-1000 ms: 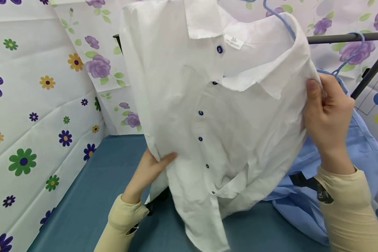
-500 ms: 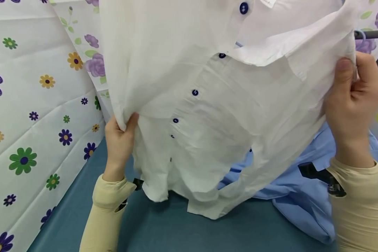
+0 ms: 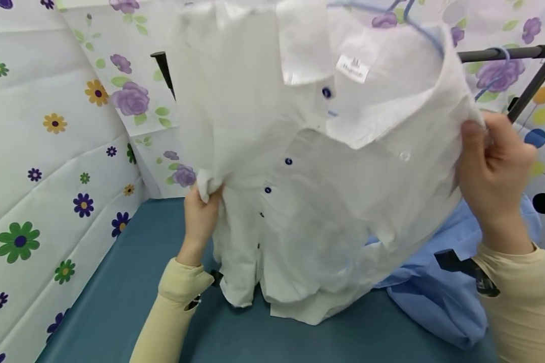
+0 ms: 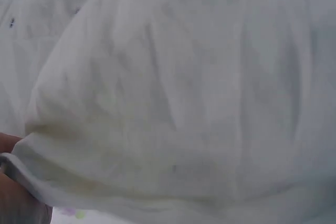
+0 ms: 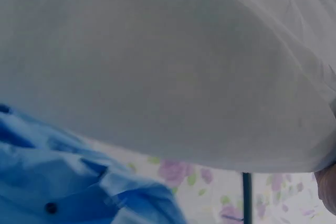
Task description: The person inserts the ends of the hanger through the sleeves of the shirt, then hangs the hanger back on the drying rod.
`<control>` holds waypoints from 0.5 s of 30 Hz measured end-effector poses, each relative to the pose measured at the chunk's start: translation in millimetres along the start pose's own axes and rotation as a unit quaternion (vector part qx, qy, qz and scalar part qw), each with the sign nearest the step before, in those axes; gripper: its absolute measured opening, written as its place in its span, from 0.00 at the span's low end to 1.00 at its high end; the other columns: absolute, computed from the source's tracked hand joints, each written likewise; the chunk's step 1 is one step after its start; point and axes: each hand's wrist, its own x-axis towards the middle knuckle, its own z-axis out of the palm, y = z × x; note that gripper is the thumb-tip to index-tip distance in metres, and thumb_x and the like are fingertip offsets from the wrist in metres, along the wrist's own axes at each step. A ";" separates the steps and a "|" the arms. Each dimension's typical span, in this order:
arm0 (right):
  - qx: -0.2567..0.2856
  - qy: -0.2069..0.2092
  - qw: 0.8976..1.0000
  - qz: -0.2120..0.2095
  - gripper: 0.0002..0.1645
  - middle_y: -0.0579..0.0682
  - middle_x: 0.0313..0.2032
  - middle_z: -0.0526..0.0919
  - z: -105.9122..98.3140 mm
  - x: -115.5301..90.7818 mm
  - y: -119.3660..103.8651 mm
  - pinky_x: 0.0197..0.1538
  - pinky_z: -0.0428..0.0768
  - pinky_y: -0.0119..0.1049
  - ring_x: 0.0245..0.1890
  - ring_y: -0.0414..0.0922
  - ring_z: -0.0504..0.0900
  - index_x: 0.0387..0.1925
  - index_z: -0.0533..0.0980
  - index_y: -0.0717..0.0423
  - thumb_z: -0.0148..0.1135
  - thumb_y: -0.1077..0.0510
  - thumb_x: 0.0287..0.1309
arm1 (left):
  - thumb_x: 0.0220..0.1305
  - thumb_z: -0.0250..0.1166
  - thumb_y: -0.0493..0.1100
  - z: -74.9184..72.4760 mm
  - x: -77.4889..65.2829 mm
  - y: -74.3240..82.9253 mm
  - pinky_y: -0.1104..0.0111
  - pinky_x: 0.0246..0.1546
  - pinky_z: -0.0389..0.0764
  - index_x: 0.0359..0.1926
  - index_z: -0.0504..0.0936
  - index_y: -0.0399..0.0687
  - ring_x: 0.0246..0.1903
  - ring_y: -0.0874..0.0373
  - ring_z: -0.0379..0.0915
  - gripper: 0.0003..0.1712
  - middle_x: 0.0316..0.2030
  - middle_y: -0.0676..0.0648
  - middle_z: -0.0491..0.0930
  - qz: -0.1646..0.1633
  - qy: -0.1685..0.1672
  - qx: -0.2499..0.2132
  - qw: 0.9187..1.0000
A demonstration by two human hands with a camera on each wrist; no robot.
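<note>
A white shirt (image 3: 318,212) with dark buttons down its front hangs on a blue hanger (image 3: 420,27), stretched sideways between both hands. At the shirt's left edge, the left hand (image 3: 201,219) grips a bunched fold between thumb and fingers. My right hand (image 3: 497,171) pinches the opposite edge near the shoulder. In the left wrist view the white cloth (image 4: 173,93) fills most of the picture, with a bit of the thumb at lower left. Cloth also covers most of the right wrist view. The shirt's collar stands open, showing a white label (image 3: 352,68).
A blue garment (image 3: 440,272) hangs behind the white shirt at the right, from the dark rack bar (image 3: 518,53). Below lies a teal table surface (image 3: 118,282). Flower-printed sheets (image 3: 72,166) form the walls behind and at the left.
The shirt came closer and rose in view, then lowered again. My left hand moved up with the left edge, which is now bunched in its grip. The right hand kept its hold.
</note>
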 end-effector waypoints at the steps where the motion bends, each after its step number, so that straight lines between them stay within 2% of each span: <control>1: 0.000 -0.005 1.000 -0.001 0.32 0.32 0.18 0.66 -1.8 -3.9 3.6 0.28 0.61 0.14 0.21 0.24 0.67 0.37 0.79 0.77 0.65 0.45 0.68 | 0.71 0.63 0.34 4.3 -3.6 -4.0 0.56 0.41 0.77 0.46 0.81 0.32 0.39 0.47 0.79 0.08 0.41 0.33 0.82 -0.002 -0.011 0.004 1.000; 3: 0.005 -0.017 1.000 0.003 0.32 0.34 0.16 0.65 -3.1 -12.2 11.0 0.28 0.62 0.14 0.20 0.24 0.67 0.36 0.78 0.77 0.64 0.44 0.68 | 0.71 0.63 0.34 9.0 -12.4 -11.0 0.51 0.44 0.79 0.49 0.80 0.34 0.42 0.42 0.80 0.09 0.44 0.33 0.82 -0.008 -0.029 0.009 1.000; 6: -0.002 -0.033 0.999 0.011 0.32 0.34 0.15 0.63 -7.3 -22.2 21.4 0.28 0.62 0.14 0.20 0.23 0.66 0.37 0.79 0.75 0.64 0.44 0.68 | 0.72 0.62 0.35 15.7 -21.5 -19.2 0.47 0.45 0.79 0.51 0.80 0.36 0.44 0.40 0.80 0.10 0.46 0.34 0.81 -0.021 -0.054 0.014 0.998; 11: -0.052 -0.072 0.996 -0.002 0.30 0.33 0.16 0.64 -15.2 -33.3 37.7 0.29 0.61 0.13 0.22 0.20 0.64 0.40 0.81 0.71 0.61 0.43 0.70 | 0.71 0.63 0.37 24.9 -28.9 -31.0 0.49 0.44 0.80 0.53 0.81 0.40 0.45 0.43 0.79 0.12 0.47 0.38 0.80 -0.054 -0.097 0.041 0.993; 15: -0.081 -0.105 0.991 -0.022 0.28 0.36 0.16 0.66 -16.0 -40.5 50.1 0.29 0.60 0.14 0.22 0.20 0.63 0.41 0.83 0.68 0.60 0.43 0.71 | 0.72 0.63 0.38 30.3 -31.3 -41.8 0.49 0.46 0.78 0.55 0.81 0.40 0.47 0.42 0.78 0.13 0.48 0.40 0.80 -0.083 -0.138 0.061 0.985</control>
